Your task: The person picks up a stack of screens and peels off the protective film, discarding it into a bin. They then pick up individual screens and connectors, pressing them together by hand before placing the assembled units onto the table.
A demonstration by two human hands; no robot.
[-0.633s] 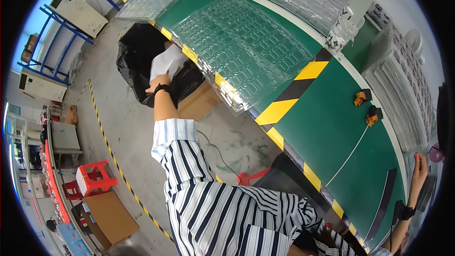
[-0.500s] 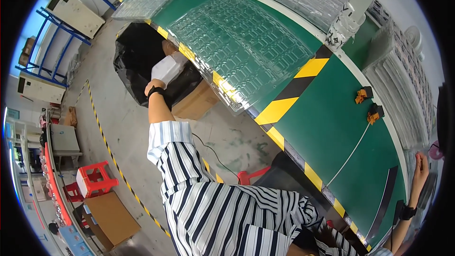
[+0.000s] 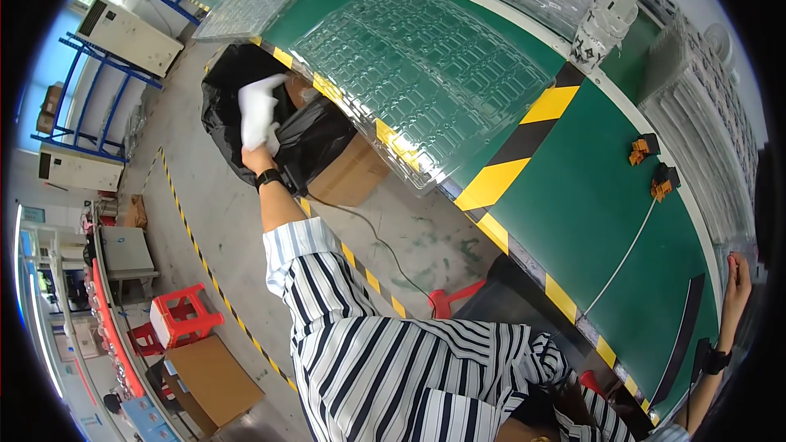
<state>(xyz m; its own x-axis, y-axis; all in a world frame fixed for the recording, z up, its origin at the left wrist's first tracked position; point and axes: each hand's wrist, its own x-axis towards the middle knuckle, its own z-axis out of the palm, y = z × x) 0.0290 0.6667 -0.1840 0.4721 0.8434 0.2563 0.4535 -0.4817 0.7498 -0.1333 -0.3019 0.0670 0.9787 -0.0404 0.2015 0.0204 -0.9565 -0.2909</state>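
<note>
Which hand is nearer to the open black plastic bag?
Left. The left hand is at the near side of the bag, holding a white sheet; the right hand is far off across the green tabletop, by stacked clear plastic trays.

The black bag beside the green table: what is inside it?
At the opening of the bag, the left hand holds a white sheet; something brown shows right of it. The sheet and folds hide the bottom.

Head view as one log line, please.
left hand: holds white sheet at open black bag | right hand: beside clear tray stack
</note>
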